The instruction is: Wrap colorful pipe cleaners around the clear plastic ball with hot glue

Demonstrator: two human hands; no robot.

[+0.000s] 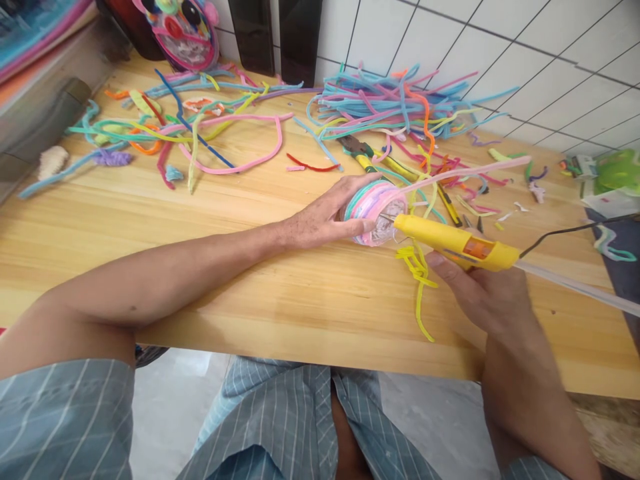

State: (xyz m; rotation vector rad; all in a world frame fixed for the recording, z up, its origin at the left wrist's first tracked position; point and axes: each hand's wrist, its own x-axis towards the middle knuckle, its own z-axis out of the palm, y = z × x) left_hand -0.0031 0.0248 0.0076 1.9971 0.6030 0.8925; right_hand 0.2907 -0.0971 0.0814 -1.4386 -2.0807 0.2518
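Note:
My left hand (333, 213) is wrapped around a small clear container (373, 207) lying tilted on the table. Bands of pink, lilac and mint pipe cleaner circle its side, and a loose pink pipe cleaner (470, 172) sticks out to the right. In my right hand (480, 290) is a yellow glue gun (450, 240), its metal nozzle at the container's near end; whether it touches I cannot tell. A clear glue stick (575, 283) juts from the gun's back. Just below the nozzle lies a knotted yellow pipe cleaner (417, 267).
Behind the container lie pliers (357, 150) and a yellow cutter (447, 203). A heap of pipe cleaners (385, 107) is by the tiled wall, with more scattered to the left. A decorated pink container (187, 40) stands at the back. The gun's black cord (565, 233) runs right.

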